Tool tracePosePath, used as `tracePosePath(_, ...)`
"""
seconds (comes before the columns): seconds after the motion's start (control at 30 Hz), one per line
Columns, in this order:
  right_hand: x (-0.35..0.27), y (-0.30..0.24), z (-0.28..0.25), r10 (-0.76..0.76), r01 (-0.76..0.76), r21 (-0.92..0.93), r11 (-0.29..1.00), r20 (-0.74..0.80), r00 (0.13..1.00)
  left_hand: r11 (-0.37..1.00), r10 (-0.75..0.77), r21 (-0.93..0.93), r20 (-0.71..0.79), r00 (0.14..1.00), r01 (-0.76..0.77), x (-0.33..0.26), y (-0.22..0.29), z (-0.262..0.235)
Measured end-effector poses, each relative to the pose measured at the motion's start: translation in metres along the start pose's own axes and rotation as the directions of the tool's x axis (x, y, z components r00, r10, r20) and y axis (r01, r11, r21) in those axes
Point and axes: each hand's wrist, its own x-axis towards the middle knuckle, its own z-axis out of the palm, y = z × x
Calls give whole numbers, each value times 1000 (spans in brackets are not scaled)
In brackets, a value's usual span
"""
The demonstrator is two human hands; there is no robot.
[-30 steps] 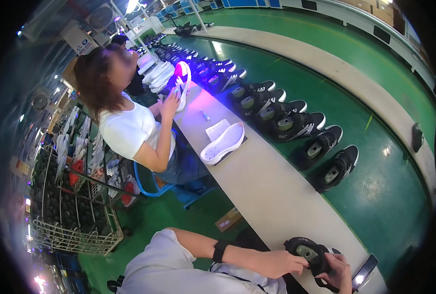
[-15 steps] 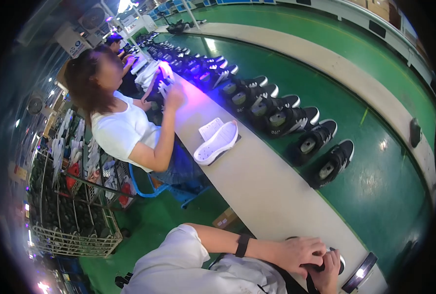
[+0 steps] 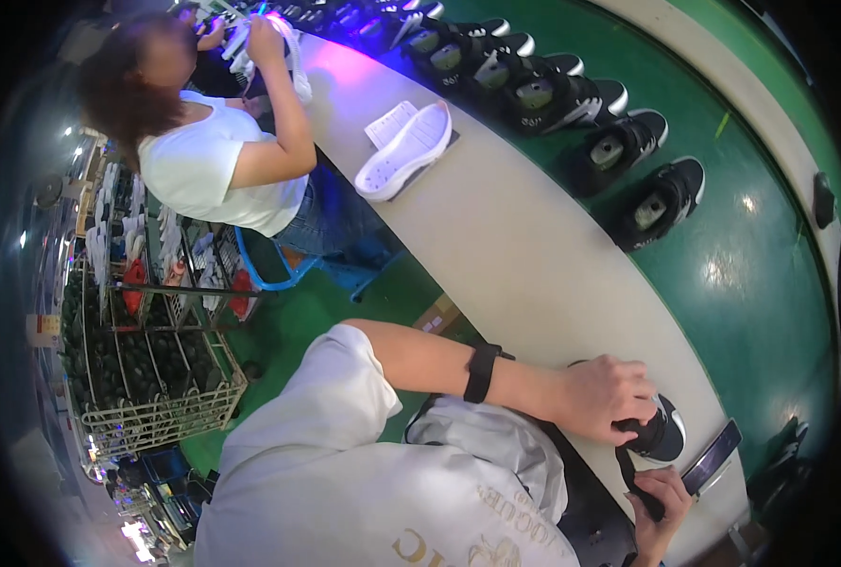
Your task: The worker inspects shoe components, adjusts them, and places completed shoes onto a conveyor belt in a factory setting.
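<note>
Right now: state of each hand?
Left hand: closed on the black shoe at the bench edge.
Right hand: closed on a black strap hanging from that shoe.

Glossy green belt (image 3: 723, 274), matt beige bench (image 3: 506, 246), blk fabric shoe (image 3: 661, 437).

Dark phone screen (image 3: 712, 457) at bench edge, brown carton (image 3: 437, 316) on floor
</note>
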Motion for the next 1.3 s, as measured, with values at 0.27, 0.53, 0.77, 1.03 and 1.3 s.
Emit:
tracePosePath(0.27, 88, 39, 26, 545, -487, 339, 805, -100, 832, 996, 85, 27, 75, 994, -87, 2, -1, -5)
tracePosePath(0.53, 137, 31, 57, 402, -397, 382, 835, 71, 913, 997, 71, 12, 218, 973, -76, 10, 2, -46)
tracePosePath(0.77, 156, 56, 83, 186, -183, 90, 979, -30, 982, 990, 38, 125, 251, 967, -72, 0, 16, -49)
tracePosePath(1.03, 41, 172, -141, 147, -553, -172, 815, -862, 485, 882, -164, 410, -197, 967, 234, 53, -16, -23)
tracePosePath(1.3, -91, 297, -230, 234, -962, -32, 270, -967, 97, 907, -108, 395, -117, 987, 146, 142, -59, 4)
